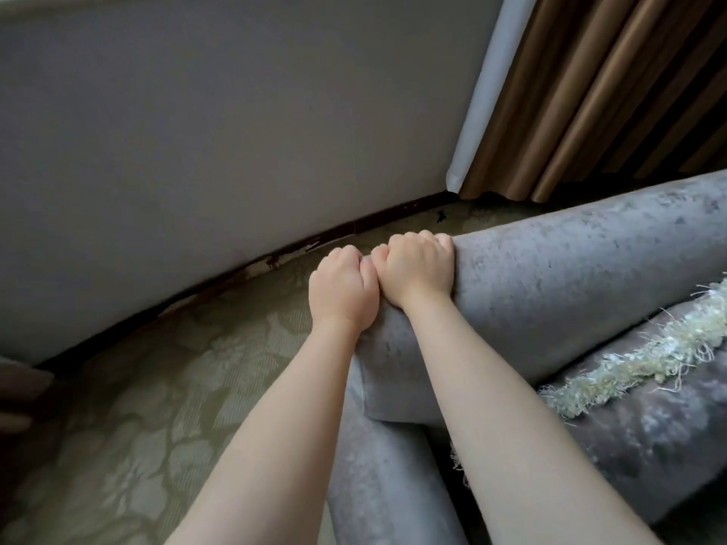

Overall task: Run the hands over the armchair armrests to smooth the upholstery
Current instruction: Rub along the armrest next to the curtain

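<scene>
A grey velvet armrest of the armchair runs from the lower middle up to the right edge. My left hand lies over its front end, fingers curled down over the far side. My right hand sits right beside it, touching it, fingers also wrapped over the armrest's top edge. Both palms press on the fabric; the fingertips are hidden behind the roll.
A fringed cream-trimmed cushion lies on the seat at the right. A patterned green carpet covers the floor at the left. A grey wall with a dark skirting stands behind, and brown curtains hang at the upper right.
</scene>
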Demonstrator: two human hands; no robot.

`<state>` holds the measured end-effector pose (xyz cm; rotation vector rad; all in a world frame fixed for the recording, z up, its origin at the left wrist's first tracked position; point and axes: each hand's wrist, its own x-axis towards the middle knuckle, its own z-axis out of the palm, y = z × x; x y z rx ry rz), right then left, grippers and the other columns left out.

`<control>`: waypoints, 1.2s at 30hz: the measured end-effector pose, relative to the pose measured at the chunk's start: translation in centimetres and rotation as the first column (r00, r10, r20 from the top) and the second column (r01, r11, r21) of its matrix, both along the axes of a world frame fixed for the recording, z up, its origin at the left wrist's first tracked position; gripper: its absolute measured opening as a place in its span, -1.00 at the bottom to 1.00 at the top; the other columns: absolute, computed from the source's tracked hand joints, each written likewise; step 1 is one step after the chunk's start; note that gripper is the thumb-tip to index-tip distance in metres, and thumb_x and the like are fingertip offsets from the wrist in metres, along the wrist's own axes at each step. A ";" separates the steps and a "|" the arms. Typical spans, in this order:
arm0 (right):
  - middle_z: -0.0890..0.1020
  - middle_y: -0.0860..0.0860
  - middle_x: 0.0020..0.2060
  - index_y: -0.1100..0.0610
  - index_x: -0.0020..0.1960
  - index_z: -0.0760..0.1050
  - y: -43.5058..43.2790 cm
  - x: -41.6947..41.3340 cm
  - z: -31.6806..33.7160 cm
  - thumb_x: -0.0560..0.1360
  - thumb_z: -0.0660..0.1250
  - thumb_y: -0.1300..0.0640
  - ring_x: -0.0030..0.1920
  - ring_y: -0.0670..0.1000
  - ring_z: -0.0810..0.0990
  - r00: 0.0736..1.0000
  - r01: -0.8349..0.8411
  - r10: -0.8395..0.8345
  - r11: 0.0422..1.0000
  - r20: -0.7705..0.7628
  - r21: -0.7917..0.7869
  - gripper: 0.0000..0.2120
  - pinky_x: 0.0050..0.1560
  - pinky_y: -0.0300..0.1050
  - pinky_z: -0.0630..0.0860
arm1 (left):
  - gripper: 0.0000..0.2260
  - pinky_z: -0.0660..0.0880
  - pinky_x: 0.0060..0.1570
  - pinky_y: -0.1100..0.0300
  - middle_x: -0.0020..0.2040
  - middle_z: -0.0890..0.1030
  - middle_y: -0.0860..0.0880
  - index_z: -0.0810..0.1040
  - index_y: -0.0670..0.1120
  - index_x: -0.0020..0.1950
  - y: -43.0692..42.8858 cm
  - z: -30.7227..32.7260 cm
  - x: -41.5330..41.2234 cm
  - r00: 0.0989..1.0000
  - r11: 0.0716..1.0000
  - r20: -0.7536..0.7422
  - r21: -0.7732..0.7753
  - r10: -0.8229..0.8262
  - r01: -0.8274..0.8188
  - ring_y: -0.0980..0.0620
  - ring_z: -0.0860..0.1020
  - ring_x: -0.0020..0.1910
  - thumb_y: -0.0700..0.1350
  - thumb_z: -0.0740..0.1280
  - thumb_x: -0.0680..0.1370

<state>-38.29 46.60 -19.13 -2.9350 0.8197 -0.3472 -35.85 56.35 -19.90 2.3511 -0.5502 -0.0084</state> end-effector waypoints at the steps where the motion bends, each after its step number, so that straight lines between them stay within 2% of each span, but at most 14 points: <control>1: 0.64 0.08 -0.08 0.14 -0.08 0.60 0.2 -0.5 0.3 0.52 0.03 0.01 0.01 0.13 0.51 0.999 -0.029 0.029 0.999 -0.017 0.012 -0.61 0.05 0.02 0.25 | -0.74 0.39 -0.03 -0.04 -0.10 0.54 -0.12 0.49 -0.19 -0.11 0.2 0.3 -0.7 1.000 1.000 -0.017 -0.002 0.013 -0.013 -0.14 0.47 -0.06 -0.07 0.09 0.57; 3: 0.64 0.09 -0.03 0.15 -0.03 0.59 1.0 -2.1 0.6 0.53 0.02 0.01 0.06 0.14 0.50 0.996 -0.075 0.077 0.996 -0.048 0.044 -0.60 0.08 0.03 0.25 | -0.76 0.39 -0.02 -0.05 -0.09 0.54 -0.12 0.48 -0.19 -0.11 1.3 0.5 -2.4 0.998 0.999 -0.027 -0.003 0.051 -0.051 -0.15 0.47 -0.06 -0.08 0.12 0.58; 9: 0.63 0.09 -0.05 0.16 -0.06 0.58 6.0 -5.7 0.6 0.51 0.04 0.00 0.05 0.15 0.51 0.985 -0.155 0.159 0.986 -0.071 0.063 -0.62 0.08 0.02 0.25 | -0.76 0.40 -0.05 -0.06 -0.14 0.54 -0.11 0.48 -0.17 -0.15 6.4 0.2 -6.2 0.994 0.994 -0.029 0.002 0.106 -0.106 -0.14 0.47 -0.11 -0.07 0.15 0.59; 19: 0.61 0.05 -0.31 0.14 -0.33 0.54 6.5 -4.4 -0.1 0.40 0.01 0.00 -0.18 0.08 0.46 0.999 0.001 -0.003 0.999 0.038 0.050 -0.61 0.01 -0.02 0.24 | -0.67 0.35 -0.15 -0.01 -0.21 0.51 -0.11 0.43 -0.19 -0.23 6.7 -0.9 -4.7 0.999 0.999 -0.013 -0.008 0.036 -0.036 -0.13 0.44 -0.18 -0.01 0.00 0.49; 24: 0.60 0.03 -0.35 0.12 -0.36 0.53 6.3 -3.8 -0.4 0.33 -0.19 -0.06 -0.21 0.07 0.44 0.997 0.015 -0.016 1.000 0.077 0.014 -0.46 -0.02 -0.04 0.23 | -0.71 0.29 -0.19 0.02 -0.22 0.51 -0.12 0.40 -0.17 -0.25 6.4 -1.2 -4.2 1.000 1.000 0.020 -0.018 0.009 -0.009 -0.16 0.44 -0.20 -0.02 0.01 0.49; 28: 0.61 0.03 -0.36 0.13 -0.36 0.54 6.0 -3.4 -0.7 0.36 -0.15 -0.05 -0.22 0.08 0.46 0.996 0.016 -0.015 1.000 0.084 -0.014 -0.47 -0.03 -0.04 0.23 | -0.59 0.29 -0.22 0.03 -0.24 0.53 -0.14 0.44 -0.19 -0.25 6.2 -1.2 -3.8 0.997 0.999 0.076 -0.039 0.007 -0.004 -0.17 0.45 -0.22 0.04 -0.08 0.45; 34: 0.61 0.03 -0.34 0.12 -0.33 0.57 5.7 -3.1 -1.0 0.41 -0.06 -0.01 -0.19 0.08 0.47 0.996 0.000 0.003 0.999 0.093 -0.036 -0.54 0.00 -0.03 0.23 | -0.55 0.33 -0.17 0.01 -0.18 0.55 -0.13 0.48 -0.20 -0.21 6.2 -1.3 -3.5 0.996 1.000 0.087 -0.019 0.014 -0.012 -0.16 0.46 -0.17 0.06 -0.09 0.45; 36: 0.62 0.03 -0.32 0.10 -0.29 0.60 5.6 -3.1 -1.1 0.42 -0.02 -0.01 -0.17 0.08 0.47 0.996 -0.010 0.012 1.000 0.089 -0.026 -0.56 0.02 -0.02 0.22 | -0.60 0.36 -0.12 -0.03 -0.15 0.56 -0.13 0.49 -0.20 -0.18 6.0 -1.3 -3.6 0.997 1.000 0.069 -0.014 0.028 -0.027 -0.15 0.47 -0.13 0.02 -0.03 0.48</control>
